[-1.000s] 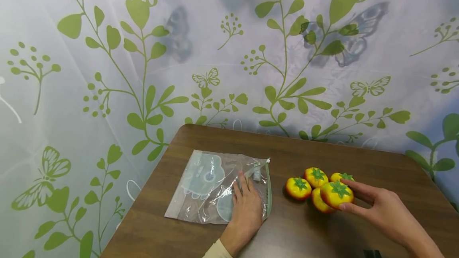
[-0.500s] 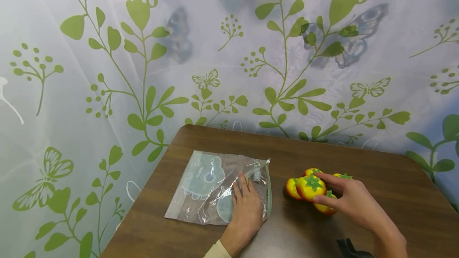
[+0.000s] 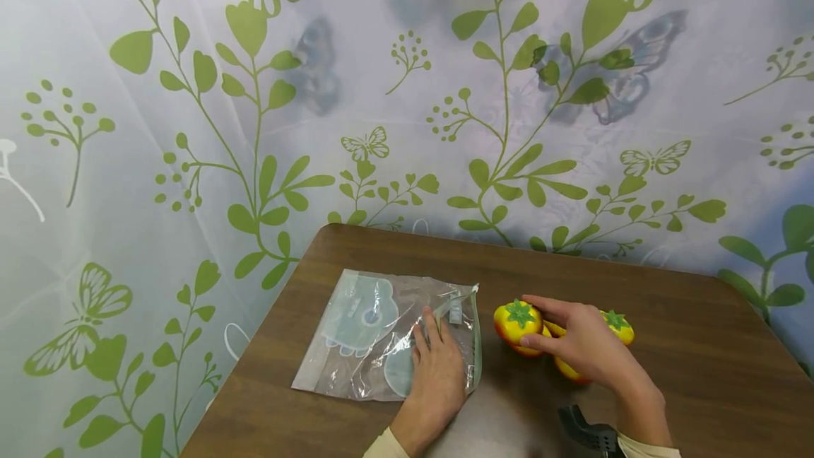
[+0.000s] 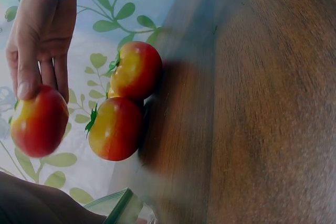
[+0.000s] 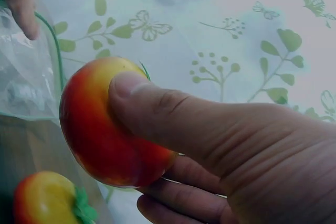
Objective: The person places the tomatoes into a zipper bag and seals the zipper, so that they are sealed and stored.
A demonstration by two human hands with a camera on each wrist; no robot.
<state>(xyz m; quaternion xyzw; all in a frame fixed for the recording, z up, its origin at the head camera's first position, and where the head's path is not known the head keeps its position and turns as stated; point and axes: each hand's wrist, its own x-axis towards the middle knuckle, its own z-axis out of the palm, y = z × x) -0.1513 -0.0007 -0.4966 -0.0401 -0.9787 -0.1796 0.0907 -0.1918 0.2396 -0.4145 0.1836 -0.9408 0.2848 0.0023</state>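
Observation:
A shiny toy tomato (image 3: 515, 324), yellow on top and red below with a green star-shaped leaf cap, is pinched between the thumb and fingers of my right hand (image 3: 591, 345). In the right wrist view the thumb presses across the side of this tomato (image 5: 94, 129). Several similar tomatoes (image 3: 620, 329) rest on the table beneath and behind that hand, partly hidden by it. My left hand (image 3: 437, 370) lies flat with fingers extended on a clear zip bag (image 3: 346, 373) printed with a pale blue figure. The bag's green-edged mouth (image 3: 477, 345) faces the tomatoes.
The brown wooden table (image 3: 699, 373) has rounded far corners and meets a leaf-and-butterfly patterned cloth (image 3: 407, 112) behind it. A black wrist device (image 3: 588, 433) sits at the right sleeve. Two grouped tomatoes (image 4: 115, 129) show in the left wrist view.
My right hand has carried the held tomato leftward over the others, toward the bag's mouth. The left hand stays on the bag.

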